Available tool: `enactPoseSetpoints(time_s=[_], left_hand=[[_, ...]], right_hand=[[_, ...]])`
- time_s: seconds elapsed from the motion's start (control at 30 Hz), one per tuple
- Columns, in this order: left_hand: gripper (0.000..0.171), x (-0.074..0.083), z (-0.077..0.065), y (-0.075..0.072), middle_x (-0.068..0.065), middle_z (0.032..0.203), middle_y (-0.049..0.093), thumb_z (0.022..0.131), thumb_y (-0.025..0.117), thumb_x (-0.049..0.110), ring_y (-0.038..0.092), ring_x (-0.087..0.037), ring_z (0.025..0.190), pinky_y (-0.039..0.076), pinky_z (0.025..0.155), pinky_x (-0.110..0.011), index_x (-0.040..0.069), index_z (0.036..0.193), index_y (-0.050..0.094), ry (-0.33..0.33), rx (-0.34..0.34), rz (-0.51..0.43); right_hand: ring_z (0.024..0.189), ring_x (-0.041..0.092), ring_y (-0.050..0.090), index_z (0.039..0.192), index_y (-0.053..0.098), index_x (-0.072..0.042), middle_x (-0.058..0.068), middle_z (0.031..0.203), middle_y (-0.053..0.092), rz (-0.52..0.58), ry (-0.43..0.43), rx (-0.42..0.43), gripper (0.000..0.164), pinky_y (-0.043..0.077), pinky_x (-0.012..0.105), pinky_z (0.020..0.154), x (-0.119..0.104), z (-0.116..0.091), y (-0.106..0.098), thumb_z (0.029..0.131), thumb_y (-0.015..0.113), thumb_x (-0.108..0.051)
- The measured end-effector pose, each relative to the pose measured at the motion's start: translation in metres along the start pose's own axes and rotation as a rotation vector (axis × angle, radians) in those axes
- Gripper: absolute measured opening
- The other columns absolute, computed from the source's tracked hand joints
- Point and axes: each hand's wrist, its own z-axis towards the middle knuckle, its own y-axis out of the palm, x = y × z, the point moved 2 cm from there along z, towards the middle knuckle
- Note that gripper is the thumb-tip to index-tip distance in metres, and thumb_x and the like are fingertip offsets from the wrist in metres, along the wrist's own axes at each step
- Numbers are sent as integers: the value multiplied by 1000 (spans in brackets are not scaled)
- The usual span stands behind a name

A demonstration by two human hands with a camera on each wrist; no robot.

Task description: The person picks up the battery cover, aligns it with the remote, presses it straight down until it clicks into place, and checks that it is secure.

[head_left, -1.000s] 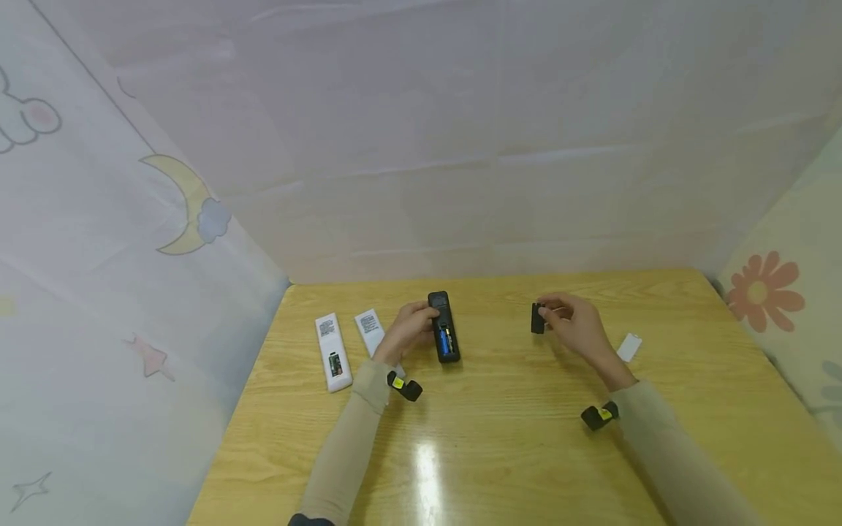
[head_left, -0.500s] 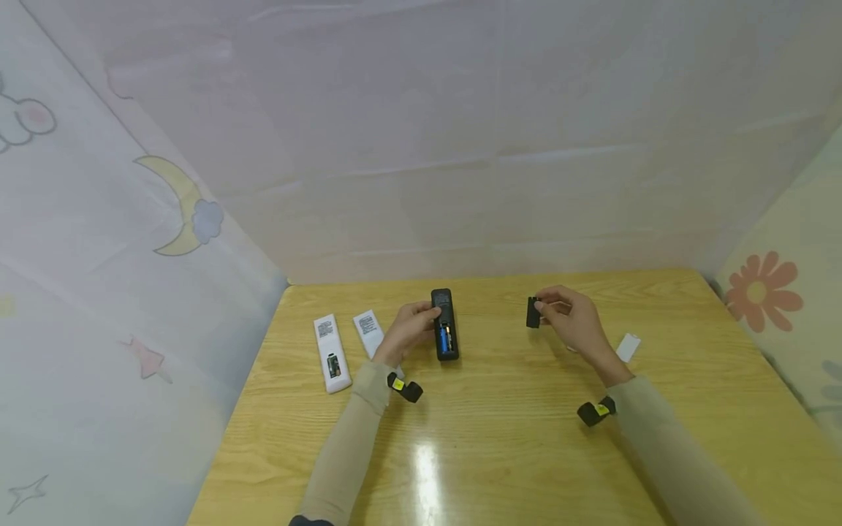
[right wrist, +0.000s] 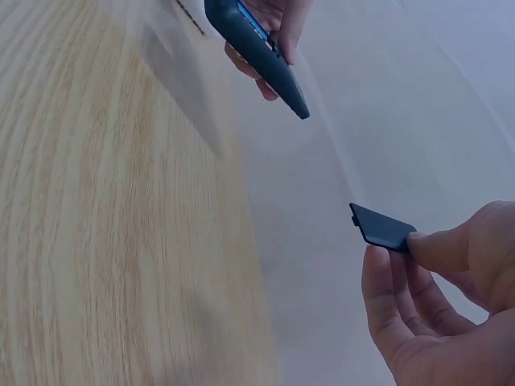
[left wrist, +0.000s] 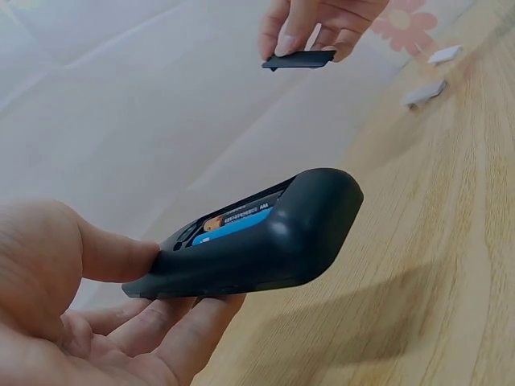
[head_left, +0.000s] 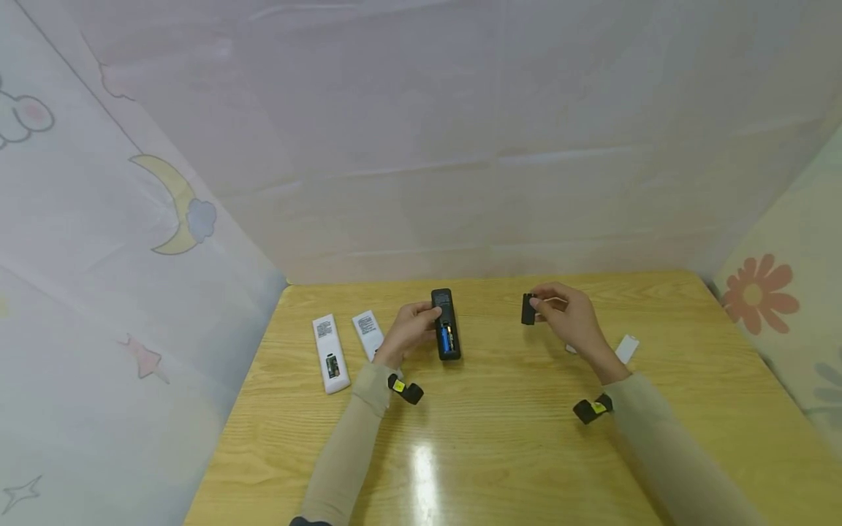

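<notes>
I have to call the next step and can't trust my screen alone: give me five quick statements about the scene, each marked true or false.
1. The left hand holds a black remote. True.
2. The black remote has no batteries in it. False: a blue battery and a dark battery sit in it.
3. The right hand pinches a small black cover. True.
4. The black cover is fitted on the black remote. False: it is held apart from it.
5. Two white remotes lie on the table to the left of the left hand. True.
</notes>
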Motion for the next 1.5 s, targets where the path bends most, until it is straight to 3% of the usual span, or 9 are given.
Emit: enactPoseSetpoints(time_s=[0.2,0.47,1.5], left_hand=[[48,0,0,0,-21,143,64,111,60,20,70,-32,124,62,103,-42,-3,152,53,7,3,-9],[50,-1,-2,-1,-20,147,62,111,61,22,68,-33,127,61,104,-43,-2,154,52,5,0,4],[51,1,-4,-3,-20,143,65,110,61,22,70,-31,123,61,104,-45,-2,154,52,23,0,8]], right_hand=[[97,8,74,134,67,5,28,126,65,20,-18,-12,31,64,19,76,-4,0,1,108,66,-12],[96,1,72,133,68,3,26,125,65,45,-7,-22,30,65,20,77,-6,1,4,108,66,-12],[95,3,73,130,69,4,28,122,66,97,-19,-31,28,66,23,78,-13,3,19,107,67,-12]])
